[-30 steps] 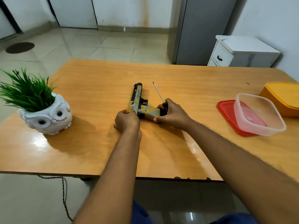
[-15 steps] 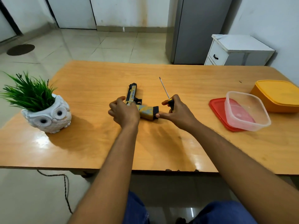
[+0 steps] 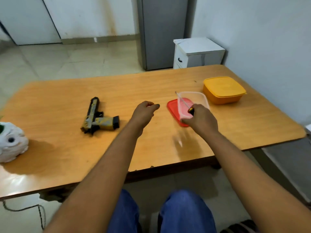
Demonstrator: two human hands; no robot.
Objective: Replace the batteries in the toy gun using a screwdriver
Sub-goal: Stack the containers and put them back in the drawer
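Note:
The yellow-and-black toy gun (image 3: 99, 117) lies flat on the wooden table (image 3: 67, 148), barrel pointing away, with no hand on it. My left hand (image 3: 143, 112) hovers to its right with curled fingers. The fingertips pinch together around a small dark bit too small to identify. My right hand (image 3: 202, 121) grips the screwdriver (image 3: 184, 102) by its black handle, the thin shaft pointing up and left. That hand is at the near wall of the clear plastic container (image 3: 204, 100).
The clear container stands on a red lid (image 3: 172, 107). A shut yellow box (image 3: 223, 89) sits behind it near the wall. A white owl planter (image 3: 11, 142) is at the left table edge. A white cabinet (image 3: 198, 52) and a grey fridge (image 3: 161, 31) stand beyond.
Both hands have left the gun and moved right toward the clear container. The screwdriver went along in my right hand. The view has swung to the right.

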